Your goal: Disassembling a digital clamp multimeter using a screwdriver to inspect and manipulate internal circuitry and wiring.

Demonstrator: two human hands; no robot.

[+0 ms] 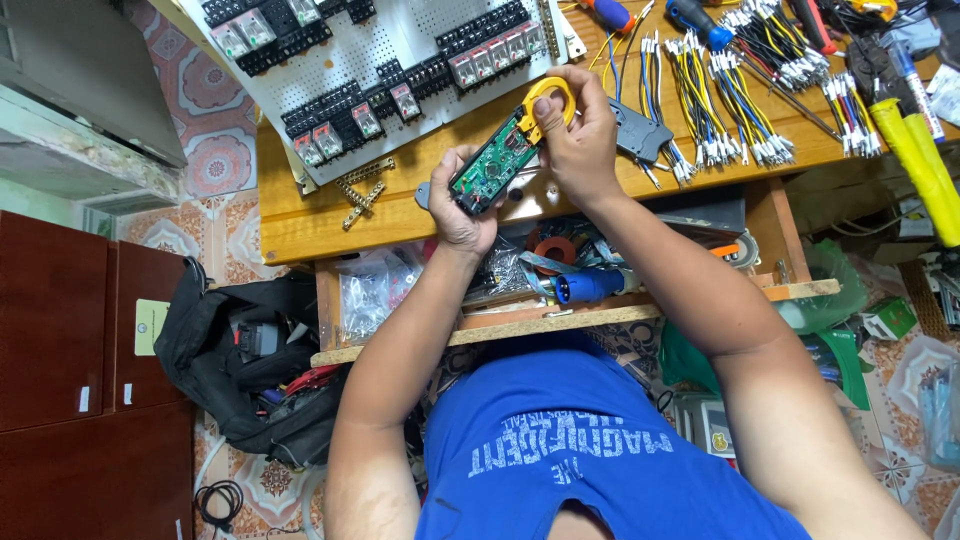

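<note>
Both hands hold 1 opened clamp meter [505, 150] above the near edge of the counter [300, 225]. The right hand [580, 135] closes its grip on the yellow clamp ring [548, 100], thumb and fingers pinching it, so the head is steadied. The left hand [458, 205] wraps the lower end of the body, grip closed, turning the exposed green circuit board [492, 160] up toward the camera (the rear cover appears to be off). A dark grey cover piece [640, 130] lies on the counter just beside the right hand. Toward the far edge rests a white perforated panel [400, 40] carrying rows of black relay sockets; near the right corner lie bundles of cut wires [740, 95] with ferruled ends, and screwdrivers [700, 20]. Brass terminal strips [360, 190] lie near the left corner. The wooden counter stands over a cluttered lower shelf [560, 320]; a black tool bag [245, 350] sits on the patterned tile floor [215, 155].
</note>
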